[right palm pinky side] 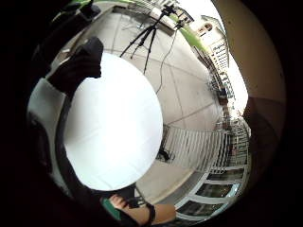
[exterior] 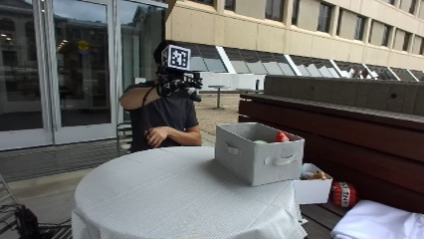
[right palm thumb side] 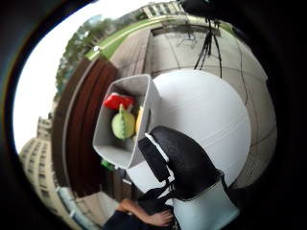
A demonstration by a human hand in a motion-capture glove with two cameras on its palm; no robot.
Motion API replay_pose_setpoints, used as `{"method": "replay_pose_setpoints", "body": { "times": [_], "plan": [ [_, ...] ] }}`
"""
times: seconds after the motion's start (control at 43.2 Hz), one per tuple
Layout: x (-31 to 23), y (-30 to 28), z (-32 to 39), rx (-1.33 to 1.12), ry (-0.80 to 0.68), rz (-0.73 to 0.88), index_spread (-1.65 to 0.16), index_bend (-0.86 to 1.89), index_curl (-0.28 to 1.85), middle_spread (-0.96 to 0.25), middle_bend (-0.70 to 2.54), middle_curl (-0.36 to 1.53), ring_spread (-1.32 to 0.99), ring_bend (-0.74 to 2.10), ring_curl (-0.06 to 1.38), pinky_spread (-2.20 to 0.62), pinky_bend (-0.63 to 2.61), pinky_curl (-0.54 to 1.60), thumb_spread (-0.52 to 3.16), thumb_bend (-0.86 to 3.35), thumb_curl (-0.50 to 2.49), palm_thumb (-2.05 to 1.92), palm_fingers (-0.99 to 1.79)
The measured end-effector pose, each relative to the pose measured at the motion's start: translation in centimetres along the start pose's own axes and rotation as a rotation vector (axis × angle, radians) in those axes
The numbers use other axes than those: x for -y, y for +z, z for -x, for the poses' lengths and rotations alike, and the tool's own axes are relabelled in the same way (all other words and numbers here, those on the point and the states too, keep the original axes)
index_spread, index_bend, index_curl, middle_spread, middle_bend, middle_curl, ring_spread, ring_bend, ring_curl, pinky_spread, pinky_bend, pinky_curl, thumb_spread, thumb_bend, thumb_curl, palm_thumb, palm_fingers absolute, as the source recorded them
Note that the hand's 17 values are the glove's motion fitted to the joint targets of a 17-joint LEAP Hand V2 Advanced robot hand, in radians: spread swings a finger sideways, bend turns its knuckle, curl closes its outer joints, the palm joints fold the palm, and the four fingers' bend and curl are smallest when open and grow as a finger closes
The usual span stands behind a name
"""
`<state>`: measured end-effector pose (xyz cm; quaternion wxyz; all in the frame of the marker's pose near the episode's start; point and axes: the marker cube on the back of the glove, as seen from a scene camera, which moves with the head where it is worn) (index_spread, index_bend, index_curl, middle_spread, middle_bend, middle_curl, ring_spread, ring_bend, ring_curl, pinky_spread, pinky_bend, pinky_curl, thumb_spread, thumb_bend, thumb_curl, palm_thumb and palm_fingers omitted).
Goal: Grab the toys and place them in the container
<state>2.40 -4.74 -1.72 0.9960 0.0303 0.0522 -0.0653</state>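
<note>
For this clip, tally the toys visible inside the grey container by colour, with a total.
In the container, seen from the thumb side palm view:
Red toy: 1
Green toy: 1
Yellow toy, only partly showing: 1
Total: 3
No toys show on the table.

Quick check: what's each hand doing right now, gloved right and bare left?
Gloved right hand: raised at head height, well above the table, holding nothing; finger pose cannot be told.
Bare left hand: held at the person's waist, holding nothing.
</note>
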Motion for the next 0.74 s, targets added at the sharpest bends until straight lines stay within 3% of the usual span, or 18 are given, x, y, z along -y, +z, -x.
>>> {"method": "replay_pose_setpoints", "body": {
  "times": [0.139,0.255,0.371,0.626,0.742],
  "plan": [
    [-1.6,1.3,-5.1,-0.031,0.055,0.007,-0.35,0.15,0.21,-0.08,0.34,0.51,-0.07,0.81,0.26,-0.09,1.25,0.35,1.16,-0.04,0.31,-0.04,-0.01],
    [-3.4,2.0,-7.5,-0.041,0.134,0.119,-0.35,0.15,0.22,-0.08,0.34,0.51,-0.08,0.81,0.26,-0.09,1.23,0.34,1.17,-0.04,0.29,-0.04,-0.01],
    [-2.9,3.7,-9.8,-0.066,0.099,-0.007,-0.35,0.15,0.22,-0.08,0.35,0.5,-0.08,0.8,0.26,-0.09,1.22,0.34,1.17,-0.04,0.28,-0.04,-0.01],
    [-4.0,5.0,-11.1,-0.058,0.082,-0.042,-0.35,0.17,0.25,-0.09,0.37,0.49,-0.15,0.76,0.24,-0.11,1.12,0.31,1.17,-0.05,0.26,-0.05,-0.03],
    [-4.2,5.4,-11.0,-0.06,0.056,-0.051,-0.31,0.35,0.32,-0.09,0.33,0.48,-0.23,0.65,0.22,-0.16,0.97,0.28,1.16,-0.07,0.23,-0.09,-0.02]
  ]
}}
